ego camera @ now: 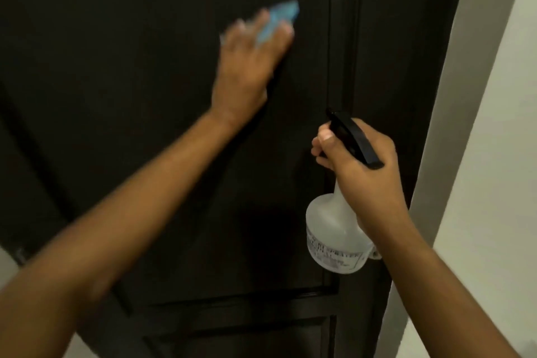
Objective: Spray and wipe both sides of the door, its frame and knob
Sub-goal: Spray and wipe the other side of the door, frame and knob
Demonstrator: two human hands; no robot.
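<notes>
A dark door (pixel 139 125) fills most of the frame, from the upper left down to the lower centre. Its face is seen to be panelled, with a raised rail crossing the lower centre. The frame (pixel 377 38) is seen as a dark upright strip right of centre, just beside the door's edge. A pale wall (pixel 494 154) takes up the right side of the frame. The knob cannot be made out.

The left hand (pixel 247 67) is held in the upper centre, its arm reaching up from the lower left corner. Its fingers are laid out nearly straight and pressed flat against the door. A blue cloth (pixel 279 19) is pressed beneath those fingers; its upper end shows past the fingertips, towards the upper right. The hand and cloth are blurred, so finer detail of the fingers cannot be told.

The right hand (pixel 360 163) is held right of centre, its arm coming in from the lower right corner. Its fingers are curled around the neck of a spray bottle (pixel 334 235), below the black spray head (pixel 353 139). The head is pointed up and left, towards the seam between door and frame. The bottle's translucent white body hangs below the hand, in front of the door's right edge, and dark print is seen on its lower part, too blurred to be read.
</notes>
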